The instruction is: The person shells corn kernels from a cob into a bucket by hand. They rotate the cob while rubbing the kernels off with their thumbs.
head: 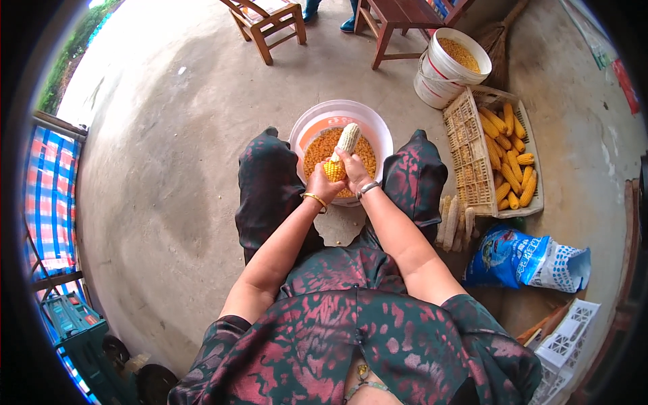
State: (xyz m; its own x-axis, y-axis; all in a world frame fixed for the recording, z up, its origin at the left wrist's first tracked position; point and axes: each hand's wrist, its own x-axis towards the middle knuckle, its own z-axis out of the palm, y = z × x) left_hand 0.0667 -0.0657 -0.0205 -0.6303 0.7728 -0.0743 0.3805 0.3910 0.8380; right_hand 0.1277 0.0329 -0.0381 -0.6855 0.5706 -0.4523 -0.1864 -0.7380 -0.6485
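Both hands hold one corn cob (348,137) above a white plastic bucket (380,126), which stands between the knees. The cob's far part is bare and pale; its near part still bears yellow kernels. My left hand (324,183) is closed around the kernel-covered end. My right hand (356,171) grips the cob from the right, its thumb on the bare part near the edge of the kernels. Loose corn kernels (319,150) lie in the bucket beneath. The undersides of the fingers are hidden.
At the right, a plastic crate (468,152) holds several corn ears (511,164), with stripped cobs (451,223) and a blue-white bag (526,258) nearer. Beyond the crate is a second bucket (430,83) of kernels. Two wooden chairs (271,30) (405,15) and a person's boots (348,24) are ahead.
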